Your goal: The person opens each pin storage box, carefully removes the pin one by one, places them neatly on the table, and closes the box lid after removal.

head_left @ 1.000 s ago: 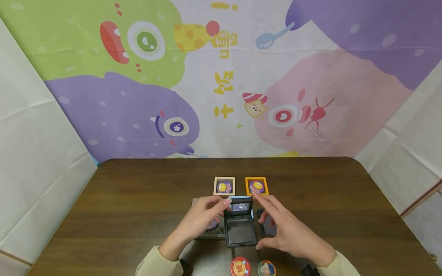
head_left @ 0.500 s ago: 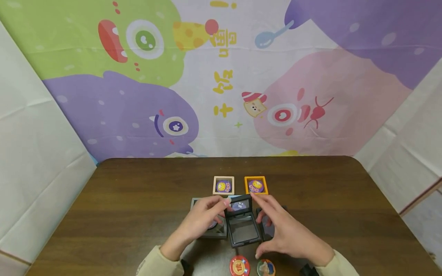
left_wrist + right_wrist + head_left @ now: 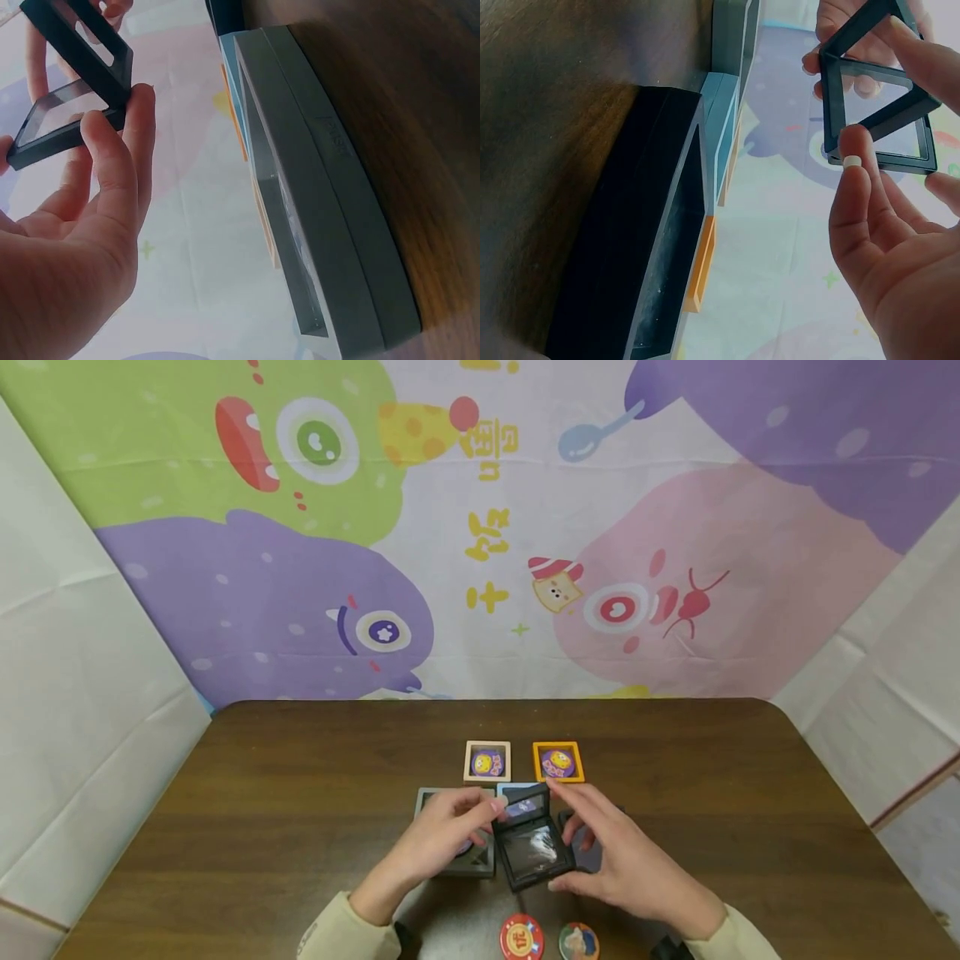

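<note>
Spreading the hinged black case (image 3: pixel 525 824) seems the step in hand, and the next move likely calls for steadying both halves. Fingers of the left hand (image 3: pixel 453 827) and right hand (image 3: pixel 622 860) are clamped on its edges, the case between them above the bench (image 3: pixel 300 777). Smooth, square rims border glossy, transparent film (image 3: pixel 534 853).

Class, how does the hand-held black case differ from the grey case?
The black case is open; the grey case is shut. The black case is held by the left hand and right hand; the grey case lies on the table. Both have four-cornered frames.
</note>
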Action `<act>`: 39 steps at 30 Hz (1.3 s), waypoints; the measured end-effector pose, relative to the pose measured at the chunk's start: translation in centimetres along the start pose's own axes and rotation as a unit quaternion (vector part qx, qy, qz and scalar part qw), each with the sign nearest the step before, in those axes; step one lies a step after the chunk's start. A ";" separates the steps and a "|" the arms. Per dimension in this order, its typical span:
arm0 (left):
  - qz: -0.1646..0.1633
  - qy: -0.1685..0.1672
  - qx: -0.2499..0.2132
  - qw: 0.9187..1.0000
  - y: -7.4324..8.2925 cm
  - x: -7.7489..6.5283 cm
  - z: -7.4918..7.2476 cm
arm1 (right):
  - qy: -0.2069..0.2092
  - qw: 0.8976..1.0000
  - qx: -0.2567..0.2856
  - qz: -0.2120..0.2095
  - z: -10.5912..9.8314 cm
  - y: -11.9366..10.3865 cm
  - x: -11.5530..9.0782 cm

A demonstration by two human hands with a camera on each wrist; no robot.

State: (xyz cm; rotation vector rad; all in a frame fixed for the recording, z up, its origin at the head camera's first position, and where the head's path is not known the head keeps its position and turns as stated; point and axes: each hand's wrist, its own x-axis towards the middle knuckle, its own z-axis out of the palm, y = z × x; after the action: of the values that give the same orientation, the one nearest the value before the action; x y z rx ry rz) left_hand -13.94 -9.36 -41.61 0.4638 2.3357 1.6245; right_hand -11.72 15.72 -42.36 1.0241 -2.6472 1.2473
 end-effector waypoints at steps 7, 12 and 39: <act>0.012 -0.006 0.020 1.000 -0.3 0.1 0.1 | 0.019 1.000 0.003 -0.002 0.1 0.2 0.0; 0.029 -0.018 0.015 0.999 -0.7 0.1 0.3 | 0.041 0.999 -0.004 -0.030 0.1 0.5 0.1; 0.127 -0.061 0.094 0.986 -1.1 0.0 0.7 | 0.058 0.992 0.005 -0.113 -0.8 -2.1 0.5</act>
State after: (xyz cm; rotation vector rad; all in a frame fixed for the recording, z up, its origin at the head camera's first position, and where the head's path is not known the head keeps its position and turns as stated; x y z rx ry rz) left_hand -13.84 -9.11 -42.92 0.9082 2.4268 1.4324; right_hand -11.09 15.06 -40.29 1.1754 -2.3650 1.2331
